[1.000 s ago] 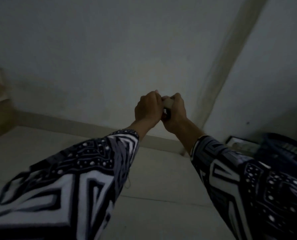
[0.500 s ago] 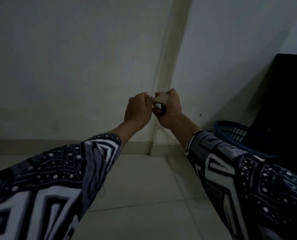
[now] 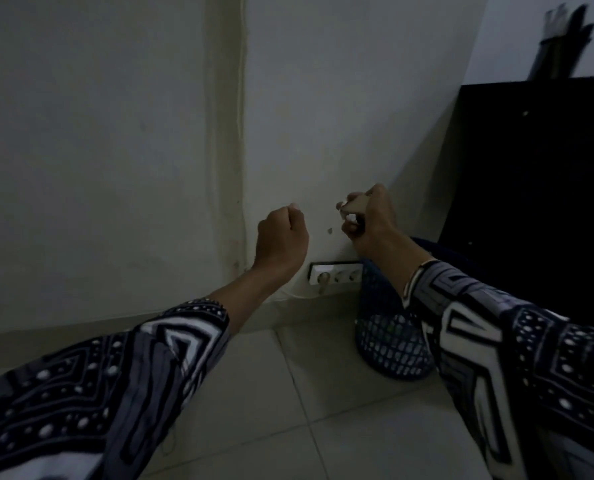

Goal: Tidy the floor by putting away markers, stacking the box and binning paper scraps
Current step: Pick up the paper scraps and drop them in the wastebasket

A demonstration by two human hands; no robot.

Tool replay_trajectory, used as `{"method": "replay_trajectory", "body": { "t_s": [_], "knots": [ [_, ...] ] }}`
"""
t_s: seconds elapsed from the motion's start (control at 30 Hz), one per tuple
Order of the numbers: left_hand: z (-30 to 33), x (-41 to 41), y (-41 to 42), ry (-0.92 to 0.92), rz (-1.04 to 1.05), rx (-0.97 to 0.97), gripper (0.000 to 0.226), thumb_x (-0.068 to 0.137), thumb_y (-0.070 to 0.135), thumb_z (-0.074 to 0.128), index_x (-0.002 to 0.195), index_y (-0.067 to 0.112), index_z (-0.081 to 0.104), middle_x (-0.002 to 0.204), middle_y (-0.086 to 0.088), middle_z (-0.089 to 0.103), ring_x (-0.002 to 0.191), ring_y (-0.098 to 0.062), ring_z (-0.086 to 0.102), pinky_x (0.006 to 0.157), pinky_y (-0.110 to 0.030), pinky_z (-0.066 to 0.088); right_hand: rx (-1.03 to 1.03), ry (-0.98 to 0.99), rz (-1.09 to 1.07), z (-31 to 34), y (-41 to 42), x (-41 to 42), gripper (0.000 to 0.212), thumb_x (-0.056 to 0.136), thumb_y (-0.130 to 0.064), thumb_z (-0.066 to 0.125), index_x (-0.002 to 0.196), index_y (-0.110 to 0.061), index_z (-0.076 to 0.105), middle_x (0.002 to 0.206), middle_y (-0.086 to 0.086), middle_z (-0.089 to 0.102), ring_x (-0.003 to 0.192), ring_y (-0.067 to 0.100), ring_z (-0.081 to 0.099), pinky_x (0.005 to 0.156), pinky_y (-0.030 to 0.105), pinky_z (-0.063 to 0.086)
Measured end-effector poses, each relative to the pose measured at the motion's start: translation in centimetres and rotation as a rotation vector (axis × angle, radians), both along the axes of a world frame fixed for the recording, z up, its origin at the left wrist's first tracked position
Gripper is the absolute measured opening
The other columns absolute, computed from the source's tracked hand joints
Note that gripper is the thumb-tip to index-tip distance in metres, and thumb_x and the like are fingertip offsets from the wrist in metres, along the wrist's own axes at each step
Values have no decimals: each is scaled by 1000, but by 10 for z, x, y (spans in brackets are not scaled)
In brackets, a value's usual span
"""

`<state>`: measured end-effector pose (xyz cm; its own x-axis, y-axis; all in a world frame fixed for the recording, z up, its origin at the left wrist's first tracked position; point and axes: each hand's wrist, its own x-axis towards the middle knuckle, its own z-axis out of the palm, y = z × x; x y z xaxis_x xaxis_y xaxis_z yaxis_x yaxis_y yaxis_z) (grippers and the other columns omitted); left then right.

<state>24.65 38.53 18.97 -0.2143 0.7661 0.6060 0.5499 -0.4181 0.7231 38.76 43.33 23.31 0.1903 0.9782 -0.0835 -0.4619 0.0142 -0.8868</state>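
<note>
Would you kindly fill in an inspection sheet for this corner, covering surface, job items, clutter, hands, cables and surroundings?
Surface: pale tiled floor, dimly lit.
Job's things: paper scraps pinched in the right hand; blue mesh basket on the floor below that hand. Markers, box: nothing seen.
Clutter: nothing seen on the visible tiles.
Hands: left hand curled, nothing visible in it; right hand grips the scraps.
Cables: thin white cord running from the wall socket strip.
Surroundings: wall corner; black panel leaning at right.

One head-worn camera looks forward and down from close behind the arms. It faces a room corner, with the tiled floor near and the blue basket at right.
</note>
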Motion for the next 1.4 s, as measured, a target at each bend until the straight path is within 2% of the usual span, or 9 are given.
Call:
{"method": "replay_trajectory", "body": {
  "t_s": [0.3, 0.47, 0.6, 0.77, 0.97, 1.03, 1.2, 1.3, 1.4],
  "knots": [
    [-23, 132, 57, 31, -124, -73, 52, 107, 30, 32, 57, 16, 35, 50, 3, 41, 43, -7, 35, 39, -20, 20, -94, -210, -254, -43, 41, 136, 52, 101, -39, 36, 65, -10, 59, 61, 9, 59, 39, 17, 41, 39, 20, 29],
    [-30, 192, 71, 25, -213, -155, 46, 106, 26, 33, 63, 13, 38, 60, -8, 46, 54, -15, 39, 51, -27, 27, -182, -369, -362, -76, 48, 174, 47, 98, -38, 38, 65, -12, 59, 56, 6, 55, 34, 16, 41, 38, 19, 32],
    [-35, 224, 76, 96, -211, -166, 51, 107, 27, 33, 57, 17, 31, 59, -6, 45, 56, -19, 42, 53, -30, 32, -233, -568, -388, -86, 54, 193, 36, 101, -46, 38, 90, -17, 56, 78, 5, 58, 68, 25, 59, 62, 31, 50],
    [-44, 243, 87, 175, -190, -170, 53, 108, 27, 30, 56, 16, 32, 58, -4, 45, 58, -21, 44, 57, -29, 31, -224, -677, -423, -96, 61, 203, 47, 96, -51, 37, 107, -14, 64, 98, 4, 62, 68, 23, 54, 69, 33, 48],
    [-60, 250, 118, 245, -172, -193, 58, 108, 29, 32, 52, 17, 37, 49, 0, 44, 42, -11, 36, 35, -18, 23, -186, -775, -557, -116, 67, 209, 31, 90, -48, 48, 82, -20, 59, 91, 9, 66, 68, 27, 60, 60, 38, 54],
    [-72, 255, 133, 267, -206, -251, 57, 108, 23, 34, 51, 14, 39, 50, -3, 45, 44, -14, 38, 39, -24, 28, -177, -910, -607, -126, 70, 212, 29, 93, -45, 51, 83, -18, 57, 99, 11, 63, 70, 26, 56, 60, 35, 46],
    [-96, 258, 145, 532, -353, -402, 39, 97, 2, 47, 60, 14, 48, 68, -11, 57, 65, -23, 53, 53, -31, 40, -116, -1157, -455, -144, 76, 215, 43, 96, -40, 48, 124, -10, 57, 139, 14, 43, 109, 36, 56, 88, 42, 52],
    [-94, 259, 148, 648, -404, -457, 13, 97, 5, 51, 101, 3, 64, 101, -17, 66, 88, -26, 61, 78, -39, 56, -107, -1203, -426, -145, 79, 216, 39, 98, -39, 48, 124, -10, 54, 147, 11, 35, 117, 35, 52, 93, 44, 52],
    [-93, 259, 148, 802, -370, -503, 15, 96, 5, 52, 83, 12, 52, 98, -17, 62, 79, -24, 56, 64, -34, 50, -192, -1307, -416, -146, 81, 215, 34, 100, -41, 47, 118, -13, 58, 145, 12, 37, 122, 38, 47, 88, 42, 50]
  ]
}}
